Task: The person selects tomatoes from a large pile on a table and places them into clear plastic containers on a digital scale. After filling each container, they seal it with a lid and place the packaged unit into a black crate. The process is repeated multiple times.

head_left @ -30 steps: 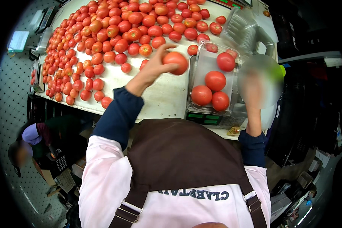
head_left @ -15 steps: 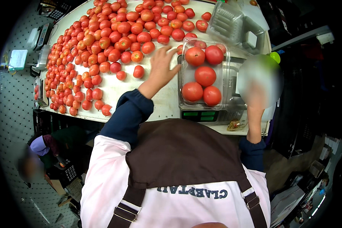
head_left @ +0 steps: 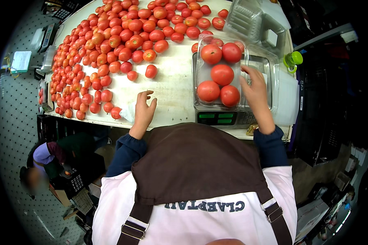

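Observation:
A clear plastic clamshell box (head_left: 201, 75) with several large red tomatoes (head_left: 222, 75) sits on a scale (head_left: 215, 118) at the right of the table. Its transparent lid (head_left: 273, 87) lies folded out to the right. My right hand (head_left: 256, 92) is at the box's right edge, fingertips against the rim, thumb and fingers apart. Over the table's near edge hovers my left hand (head_left: 144, 109), loosely curled with the thumb apart and nothing in it. A crumpled whitish wrap (head_left: 129, 113) lies just left of it.
Loose tomatoes (head_left: 114, 42) spread across the left and far table. Empty clear boxes (head_left: 245, 18) stand at the far right, and a bright green object (head_left: 293, 59) is on the right edge. Lower left, another person (head_left: 49, 157) bends over a dark crate.
My left hand has drawn back from the box's left side toward the table's near edge. My right hand has swung left from the far right to the box's rim.

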### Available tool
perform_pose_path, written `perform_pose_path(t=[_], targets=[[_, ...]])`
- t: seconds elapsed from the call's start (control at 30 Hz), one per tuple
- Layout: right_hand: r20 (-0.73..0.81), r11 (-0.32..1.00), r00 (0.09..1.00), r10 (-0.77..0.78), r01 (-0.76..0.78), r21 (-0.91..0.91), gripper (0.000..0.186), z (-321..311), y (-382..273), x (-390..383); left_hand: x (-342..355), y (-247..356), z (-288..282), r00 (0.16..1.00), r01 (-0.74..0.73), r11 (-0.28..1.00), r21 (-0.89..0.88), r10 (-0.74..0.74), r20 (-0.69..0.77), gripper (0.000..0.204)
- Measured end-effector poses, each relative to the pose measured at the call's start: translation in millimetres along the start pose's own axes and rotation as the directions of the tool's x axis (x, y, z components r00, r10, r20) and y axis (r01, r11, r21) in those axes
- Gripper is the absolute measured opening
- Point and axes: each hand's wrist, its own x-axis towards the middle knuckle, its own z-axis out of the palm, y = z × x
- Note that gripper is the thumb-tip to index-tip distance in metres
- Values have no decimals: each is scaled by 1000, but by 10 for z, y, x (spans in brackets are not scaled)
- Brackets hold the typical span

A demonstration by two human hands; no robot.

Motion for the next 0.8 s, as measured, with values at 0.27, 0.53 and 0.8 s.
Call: perform_pose_path(t=[0.27,0.53,0.8], targets=[[35,900,941,-335,331,-285,32,755,6,581,-185,-244,-214,994,-8,999,53,13,-105,30],[62,874,912,-406,408,-265,19,871,94,604,-461,-486,-251,987,115,993,24,-111,-120,31],[119,906,929,-351,369,-208,14,844,112,716,-405,-388,-288,988,91,996,-3,-90,-122,30]])
